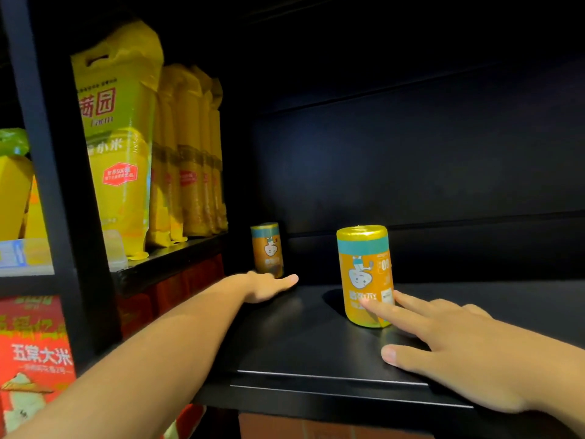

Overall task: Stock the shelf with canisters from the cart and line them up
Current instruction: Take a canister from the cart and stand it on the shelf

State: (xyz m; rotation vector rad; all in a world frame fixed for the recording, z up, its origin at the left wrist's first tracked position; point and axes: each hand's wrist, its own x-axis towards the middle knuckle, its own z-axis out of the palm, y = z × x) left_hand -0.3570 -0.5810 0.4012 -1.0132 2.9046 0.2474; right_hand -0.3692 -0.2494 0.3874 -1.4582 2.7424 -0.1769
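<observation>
Two orange canisters with gold lids and teal bands stand upright on the black shelf [300,343]. The far canister [267,248] stands at the back left corner. The near canister [364,274] stands in the middle of the shelf. My left hand [269,285] reaches in with straight fingers just in front of the far canister, holding nothing. My right hand [449,343] has its fingers spread, and two fingertips touch the lower front of the near canister. The cart is out of view.
Tall yellow bags [120,137] fill the higher shelf on the left, behind a black upright post [53,185]. Red rice boxes [34,359] sit lower left. The shelf stretches dark and bare to the right of the near canister.
</observation>
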